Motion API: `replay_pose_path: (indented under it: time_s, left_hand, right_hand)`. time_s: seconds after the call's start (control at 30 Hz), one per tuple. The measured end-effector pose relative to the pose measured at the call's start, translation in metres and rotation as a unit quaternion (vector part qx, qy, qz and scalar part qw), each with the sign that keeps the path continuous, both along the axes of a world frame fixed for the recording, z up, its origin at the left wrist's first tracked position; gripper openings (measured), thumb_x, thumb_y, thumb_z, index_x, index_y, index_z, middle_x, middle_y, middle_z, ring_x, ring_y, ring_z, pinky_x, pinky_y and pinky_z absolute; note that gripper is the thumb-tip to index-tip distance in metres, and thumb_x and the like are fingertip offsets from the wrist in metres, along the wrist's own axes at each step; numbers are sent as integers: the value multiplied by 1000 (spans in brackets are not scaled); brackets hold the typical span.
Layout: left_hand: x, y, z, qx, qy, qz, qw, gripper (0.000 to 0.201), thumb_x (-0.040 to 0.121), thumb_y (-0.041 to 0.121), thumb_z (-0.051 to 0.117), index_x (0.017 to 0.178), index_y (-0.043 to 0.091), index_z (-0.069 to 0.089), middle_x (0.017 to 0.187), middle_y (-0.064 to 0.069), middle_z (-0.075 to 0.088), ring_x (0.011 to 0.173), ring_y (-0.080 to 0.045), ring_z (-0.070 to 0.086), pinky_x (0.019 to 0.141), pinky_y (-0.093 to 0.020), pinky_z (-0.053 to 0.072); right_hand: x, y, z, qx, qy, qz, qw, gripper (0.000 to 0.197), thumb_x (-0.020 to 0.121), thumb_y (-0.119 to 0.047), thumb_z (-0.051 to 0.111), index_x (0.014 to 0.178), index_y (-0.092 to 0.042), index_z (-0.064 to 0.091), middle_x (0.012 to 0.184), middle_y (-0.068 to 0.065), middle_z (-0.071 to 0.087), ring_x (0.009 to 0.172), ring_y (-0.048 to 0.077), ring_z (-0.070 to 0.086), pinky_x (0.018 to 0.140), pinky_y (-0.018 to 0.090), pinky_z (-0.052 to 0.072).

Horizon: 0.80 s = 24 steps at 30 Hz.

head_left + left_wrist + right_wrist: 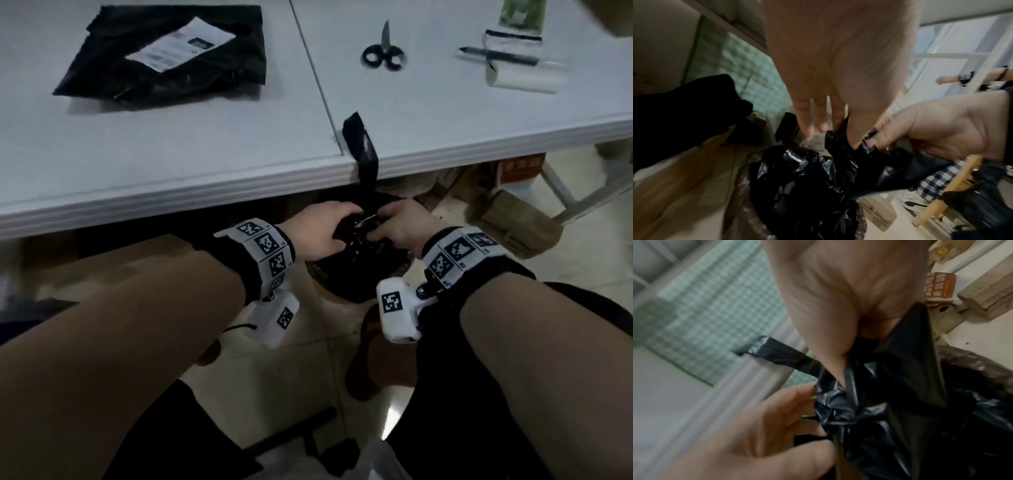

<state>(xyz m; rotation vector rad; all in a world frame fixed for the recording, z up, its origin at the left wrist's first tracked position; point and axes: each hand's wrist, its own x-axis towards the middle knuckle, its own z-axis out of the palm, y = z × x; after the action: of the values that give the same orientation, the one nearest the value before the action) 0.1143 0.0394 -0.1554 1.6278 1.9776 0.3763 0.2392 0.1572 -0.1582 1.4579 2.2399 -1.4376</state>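
The left hand (318, 233) and right hand (400, 228) each pinch the crumpled black plastic bag (359, 270) with curled fingers, above the lined bin (737, 186) below the table (171, 154) edge. Judged status: bag gathered; 1 step remains, release into bin.

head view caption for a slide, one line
Left hand and right hand grip a black plastic bag below the edge of the white table.

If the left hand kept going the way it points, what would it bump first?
The bag. The left hand pinches its crumpled top, so it would push right into the plastic. Just behind that seems to be the right hand, but depth is hard to judge.
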Motion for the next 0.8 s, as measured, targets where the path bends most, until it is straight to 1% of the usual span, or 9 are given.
replay_pose_path:
  time_s: [0.13,0.17,0.23,0.4,0.5,0.6,0.7,0.77,0.8]
  left_hand:
    - [-22,1,-35,-89,-15,93,992,39,88,14,56,124,5,47,118,-14,54,112,-28,53,80,-23,39]
    - [-27,2,-45,-107,-18,109,988,41,88,14,55,127,5,45,120,-16,53,114,-30,53,81,-25,40]
    - [-34,3,-60,-143,-21,138,980,56,89,17,56,141,10,35,136,-15,44,124,-28,46,93,-26,39]
    - [-46,8,-87,-168,-38,183,968,62,89,23,57,145,19,30,146,-16,29,133,-28,36,105,-27,32]
    - [-51,9,-99,-173,-74,198,962,64,89,24,57,146,22,28,147,-15,33,133,-27,37,104,-25,32]
    - [-54,12,-110,-160,-119,205,958,57,92,18,53,145,20,31,144,-9,43,129,-22,44,97,-18,32]
    - [-57,15,-113,-139,-214,255,933,44,97,18,44,141,20,41,134,-11,53,117,-30,55,98,-31,43]
    - [-60,16,-114,-144,-279,292,903,40,99,19,40,138,22,45,120,-12,58,104,-30,61,94,-41,48]
    - [-62,16,-116,-153,-296,305,892,39,99,20,39,137,24,46,115,-12,59,99,-30,62,90,-41,50]
  right_hand:
    - [-15,6,-35,152,-143,117,971,38,83,-11,64,121,-8,60,115,14,63,107,30,60,80,31,49]
    - [-20,6,-42,157,-163,124,966,42,85,-10,61,126,-7,53,121,17,60,110,32,58,82,33,49]
    - [-32,6,-58,169,-197,126,958,45,87,-8,59,129,-5,44,124,19,56,113,33,56,86,37,49]
    - [-58,-3,-92,225,-210,131,943,31,91,-3,48,121,-3,56,127,20,52,110,33,57,83,36,48]
    - [-74,-3,-105,163,-235,124,950,28,90,-9,52,116,-4,62,122,17,59,110,30,59,83,33,50]
    - [-87,7,-116,52,-243,168,954,35,95,-18,50,124,0,56,128,11,56,116,26,55,80,28,44]
    - [-94,8,-127,-81,-202,190,957,34,97,-17,45,126,0,52,119,12,55,98,19,49,58,20,35]
    - [-98,8,-137,-124,-165,152,966,33,98,-16,42,124,0,54,119,13,56,96,20,49,62,19,37]
    - [-97,9,-143,-136,-151,124,971,35,98,-17,42,126,0,54,120,12,56,99,21,50,70,22,41]
